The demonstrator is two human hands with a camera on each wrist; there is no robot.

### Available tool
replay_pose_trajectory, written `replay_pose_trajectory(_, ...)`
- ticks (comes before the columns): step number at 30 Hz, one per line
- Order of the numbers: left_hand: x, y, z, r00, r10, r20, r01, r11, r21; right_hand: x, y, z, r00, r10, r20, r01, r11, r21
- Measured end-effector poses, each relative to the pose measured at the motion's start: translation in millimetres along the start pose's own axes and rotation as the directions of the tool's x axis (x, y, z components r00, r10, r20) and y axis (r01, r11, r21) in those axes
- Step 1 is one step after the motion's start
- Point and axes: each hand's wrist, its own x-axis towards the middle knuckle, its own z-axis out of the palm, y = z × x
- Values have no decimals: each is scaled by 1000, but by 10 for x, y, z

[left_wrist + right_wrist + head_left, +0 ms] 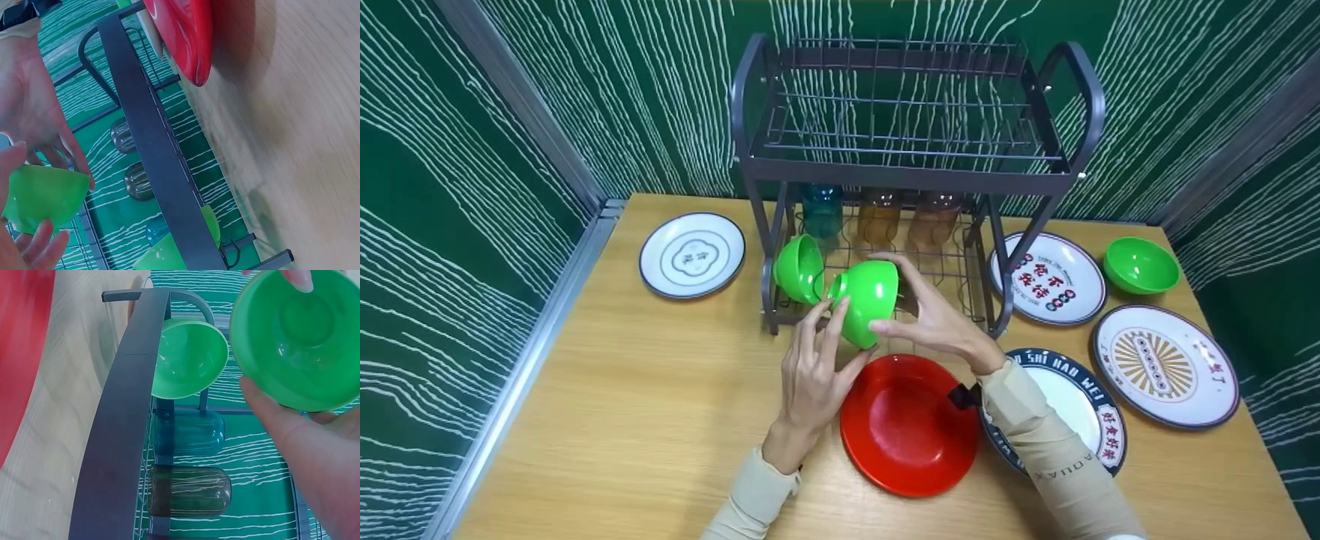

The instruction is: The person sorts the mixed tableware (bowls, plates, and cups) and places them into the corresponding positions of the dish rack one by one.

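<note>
A green bowl is held tilted on its side between both hands, over the front of the dish rack's lower tier. My left hand pinches it, fingers by its foot and thumb at the lower edge. On the other side, my right hand grips it with the thumb near the rim and the fingers behind. The right wrist view looks into the bowl's hollow. A second green bowl leans on its side at the left end of the lower tier, close to the held one.
Several glasses, such as a blue one, stand at the back of the dark two-tier dish rack. A red plate lies in front. White plates and a green bowl sit right; another plate lies left.
</note>
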Motion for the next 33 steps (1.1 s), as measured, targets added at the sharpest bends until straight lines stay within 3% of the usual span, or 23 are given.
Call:
replay_pose_trajectory(7, 18, -16, 2, 999, -27, 21, 29, 997, -69, 38, 26, 11, 1000, -11, -4, 11, 1000, 29)
replay_pose_trajectory(17, 11, -35, 7, 989, -126, 83, 140, 972, -190, 119, 84, -13, 999, -41, -19, 41, 999, -30)
replay_pose_trajectory(26, -5, -96, -22, 987, -158, 34, 162, 975, -155, 227, 132, -35, 997, -27, -76, 16, 990, -142)
replay_pose_trajectory(33, -45, -159, -64, 977, -211, 24, 212, 968, -135, 323, 185, -51, 995, -62, -75, 50, 987, -154)
